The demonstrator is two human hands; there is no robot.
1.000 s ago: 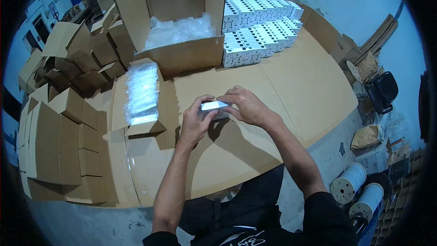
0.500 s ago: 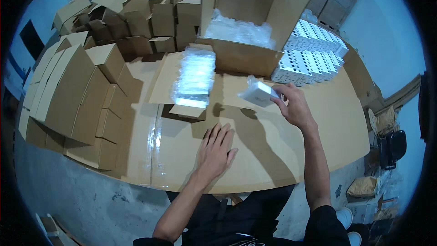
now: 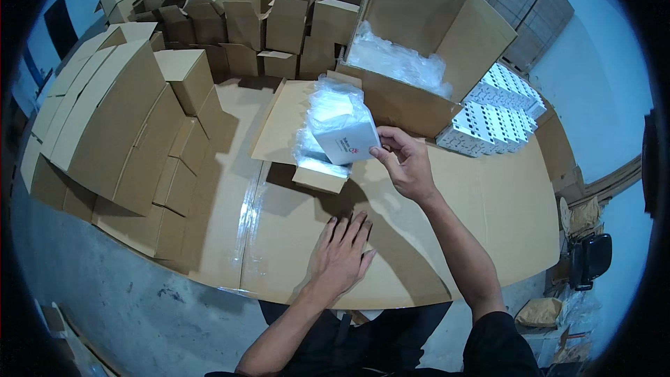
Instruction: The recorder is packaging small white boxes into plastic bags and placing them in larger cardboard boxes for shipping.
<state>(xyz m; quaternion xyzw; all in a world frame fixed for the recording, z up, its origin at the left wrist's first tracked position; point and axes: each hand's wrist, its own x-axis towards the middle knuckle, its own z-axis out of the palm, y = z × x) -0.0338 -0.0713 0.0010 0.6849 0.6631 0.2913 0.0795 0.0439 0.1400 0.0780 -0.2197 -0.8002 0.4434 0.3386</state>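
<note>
My right hand [image 3: 407, 165] pinches the right edge of a small white box [image 3: 349, 141], which has a clear plastic bag trailing from its far end. I hold it tilted above an open cardboard carton [image 3: 319, 180] that contains a row of plastic-wrapped items [image 3: 307, 141]. The white box hides part of that row. My left hand [image 3: 340, 258] lies flat on the cardboard-covered table [image 3: 279, 251], fingers spread and holding nothing, just nearer to me than the carton.
Behind the carton stands a large open box [image 3: 401, 101] with clear plastic bags [image 3: 398, 61] inside. Stacked white patterned boxes [image 3: 485, 128] sit to its right. Folded cartons [image 3: 118, 126] fill the left side, and several open brown cartons [image 3: 283, 24] line the back.
My right hand has carried the white box leftward, from beside the large box to over the carton. My left hand stays flat on the table. The whole view has shifted slightly.
</note>
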